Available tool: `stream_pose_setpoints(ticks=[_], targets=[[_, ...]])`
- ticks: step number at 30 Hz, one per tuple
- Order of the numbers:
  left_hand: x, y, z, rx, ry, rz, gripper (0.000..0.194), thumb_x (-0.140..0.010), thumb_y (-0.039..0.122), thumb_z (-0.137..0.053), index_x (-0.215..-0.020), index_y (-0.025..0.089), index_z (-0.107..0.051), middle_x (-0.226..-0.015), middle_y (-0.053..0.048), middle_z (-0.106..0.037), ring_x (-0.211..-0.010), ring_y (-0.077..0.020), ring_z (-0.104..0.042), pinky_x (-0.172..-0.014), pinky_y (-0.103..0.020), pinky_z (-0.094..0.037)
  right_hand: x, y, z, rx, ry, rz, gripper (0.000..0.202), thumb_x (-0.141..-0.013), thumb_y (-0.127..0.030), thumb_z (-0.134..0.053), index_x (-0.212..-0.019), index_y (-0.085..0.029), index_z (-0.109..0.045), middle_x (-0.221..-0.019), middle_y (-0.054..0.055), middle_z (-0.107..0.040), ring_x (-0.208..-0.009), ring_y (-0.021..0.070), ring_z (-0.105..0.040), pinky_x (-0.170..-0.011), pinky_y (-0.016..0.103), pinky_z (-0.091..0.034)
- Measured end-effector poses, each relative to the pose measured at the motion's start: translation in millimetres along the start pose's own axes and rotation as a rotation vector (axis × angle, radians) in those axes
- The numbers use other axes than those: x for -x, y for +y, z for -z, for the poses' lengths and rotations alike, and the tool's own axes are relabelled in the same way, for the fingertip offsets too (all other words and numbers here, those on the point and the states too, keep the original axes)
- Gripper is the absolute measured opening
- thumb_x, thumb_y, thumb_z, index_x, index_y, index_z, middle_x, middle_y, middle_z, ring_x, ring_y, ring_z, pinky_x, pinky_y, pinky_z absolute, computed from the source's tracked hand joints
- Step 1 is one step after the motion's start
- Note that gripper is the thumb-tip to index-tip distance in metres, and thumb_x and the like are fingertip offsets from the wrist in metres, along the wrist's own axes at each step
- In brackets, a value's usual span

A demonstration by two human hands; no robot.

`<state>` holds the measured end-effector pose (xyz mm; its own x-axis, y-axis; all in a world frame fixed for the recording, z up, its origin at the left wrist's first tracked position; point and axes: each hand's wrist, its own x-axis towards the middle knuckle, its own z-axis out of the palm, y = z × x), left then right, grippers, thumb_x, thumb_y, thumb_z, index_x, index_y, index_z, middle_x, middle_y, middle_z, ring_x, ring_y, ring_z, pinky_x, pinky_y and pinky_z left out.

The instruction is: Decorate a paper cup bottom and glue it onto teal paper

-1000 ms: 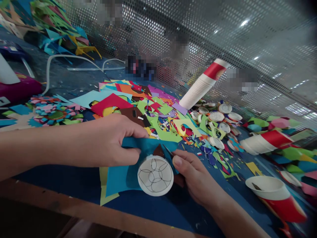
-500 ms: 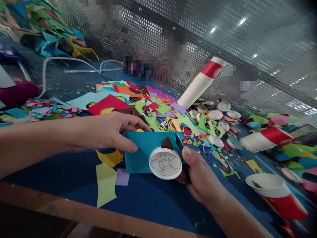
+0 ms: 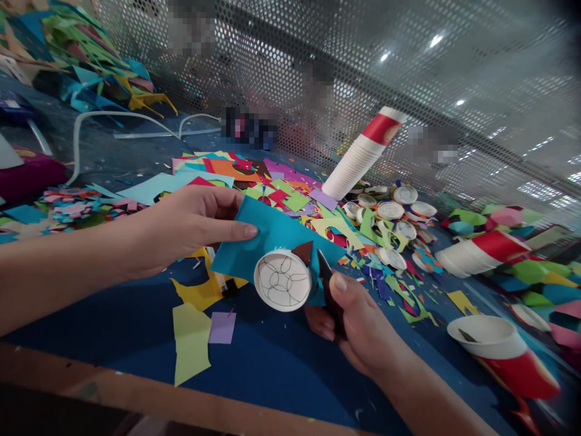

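Note:
My left hand [image 3: 213, 227] pinches a sheet of blue paper [image 3: 265, 230], thumb on top and fingers behind. Attached to the sheet's front is a white round cup base [image 3: 282, 281] with overlapping circles drawn on its face. A brown pointed paper piece [image 3: 302, 251] sticks up beside its rim. My right hand [image 3: 356, 312] is closed around dark scissors [image 3: 325, 267], whose handles are mostly hidden by the fingers. The blades are at the blue sheet's right part, where a cut runs beside the white disc.
Coloured paper scraps [image 3: 290, 197] spread behind my hands. A leaning stack of paper cups [image 3: 363, 154] stands before a perforated metal screen [image 3: 281, 66]. Decorated cup bases [image 3: 390, 210] lie to the right, near a red-and-white cup [image 3: 517, 363]. Green [image 3: 191, 342] and purple [image 3: 222, 327] pieces lie in front.
My left hand has raised and tilted the blue sheet, so its right side slopes down. The disc has shifted left, and a cut now shows at the scissor blades.

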<state>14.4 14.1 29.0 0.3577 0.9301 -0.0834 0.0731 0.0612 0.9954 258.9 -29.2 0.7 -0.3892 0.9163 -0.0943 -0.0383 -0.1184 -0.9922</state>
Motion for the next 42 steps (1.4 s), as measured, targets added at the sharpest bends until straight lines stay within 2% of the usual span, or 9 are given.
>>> stream_pose_setpoints(ticks=[5, 9, 13, 17, 23, 35, 42], targets=[[1.4, 0.5, 0.6, -0.03, 0.057, 0.027, 0.021, -0.081, 0.032, -0.07, -0.088, 0.017, -0.057, -0.081, 0.001, -0.068, -0.077, -0.0171, -0.07, -0.066, -0.027, -0.057, -1.3, 3.0, 2.8, 0.013, -0.019, 0.018, 0.053, -0.086, -0.064, -0.059, -0.06, -0.02, -0.044, -0.049, -0.008, -0.036, -0.043, 0.0047, -0.03, -0.04, 0.019, -0.025], [-0.9, -3.5, 0.4, 0.034, 0.092, -0.044, 0.028, -0.072, 0.035, -0.076, -0.086, 0.016, -0.061, -0.078, -0.001, -0.069, -0.073, -0.02, -0.071, -0.061, -0.029, -0.058, -2.0, 3.3, 3.0, -0.02, -0.01, 0.006, 0.054, -0.085, -0.065, -0.06, -0.061, -0.019, -0.045, -0.05, -0.008, -0.037, -0.042, 0.0038, -0.03, -0.04, 0.018, -0.026], [-4.1, -7.0, -0.3, 0.087, 0.059, -0.139, 0.021, -0.072, 0.029, -0.076, -0.087, 0.016, -0.067, -0.079, 0.002, -0.073, -0.071, -0.0135, -0.07, -0.062, -0.021, -0.058, -1.2, 0.8, 1.0, -0.095, 0.004, -0.057, 0.055, -0.082, -0.065, -0.065, -0.061, -0.019, -0.045, -0.049, -0.009, -0.036, -0.041, 0.0033, -0.029, -0.039, 0.017, -0.024], [-4.0, -7.6, -0.9, 0.137, 0.035, -0.222, 0.011, -0.073, 0.019, -0.075, -0.08, 0.018, -0.066, -0.073, 0.007, -0.073, -0.066, -0.007, -0.068, -0.059, -0.012, -0.056, -0.7, -2.4, -1.5, -0.133, 0.01, -0.131, 0.055, -0.077, -0.066, -0.069, -0.06, -0.019, -0.046, -0.045, -0.009, -0.035, -0.038, 0.0034, -0.029, -0.037, 0.017, -0.021], [-3.0, -7.7, -1.0, 0.103, 0.069, -0.225, 0.013, -0.072, 0.017, -0.074, -0.079, 0.016, -0.064, -0.069, 0.008, -0.072, -0.06, -0.0057, -0.066, -0.056, -0.011, -0.056, -0.8, -1.7, -0.5, -0.136, 0.007, -0.136, 0.055, -0.076, -0.064, -0.07, -0.059, -0.018, -0.046, -0.046, -0.009, -0.036, -0.039, 0.003, -0.03, -0.038, 0.016, -0.023], [-0.9, -3.6, -3.1, 0.105, 0.028, -0.216, 0.012, -0.071, 0.017, -0.073, -0.077, 0.015, -0.063, -0.068, 0.007, -0.073, -0.057, -0.0068, -0.066, -0.051, -0.012, -0.056, -0.8, 1.0, 2.0, -0.13, -0.01, -0.077, 0.055, -0.081, -0.064, -0.066, -0.062, -0.019, -0.04, -0.048, -0.01, -0.034, -0.041, 0.0017, -0.025, -0.04, 0.015, -0.022], [-1.4, -3.3, -4.2, 0.121, 0.084, -0.187, 0.017, -0.068, 0.022, -0.076, -0.077, 0.016, -0.063, -0.068, 0.004, -0.074, -0.057, -0.0093, -0.067, -0.05, -0.016, -0.057, -1.4, 1.5, 0.9, -0.074, 0.023, -0.057, 0.058, -0.079, -0.066, -0.067, -0.056, -0.019, -0.042, -0.047, -0.009, -0.033, -0.04, 0.0027, -0.028, -0.038, 0.016, -0.022]])
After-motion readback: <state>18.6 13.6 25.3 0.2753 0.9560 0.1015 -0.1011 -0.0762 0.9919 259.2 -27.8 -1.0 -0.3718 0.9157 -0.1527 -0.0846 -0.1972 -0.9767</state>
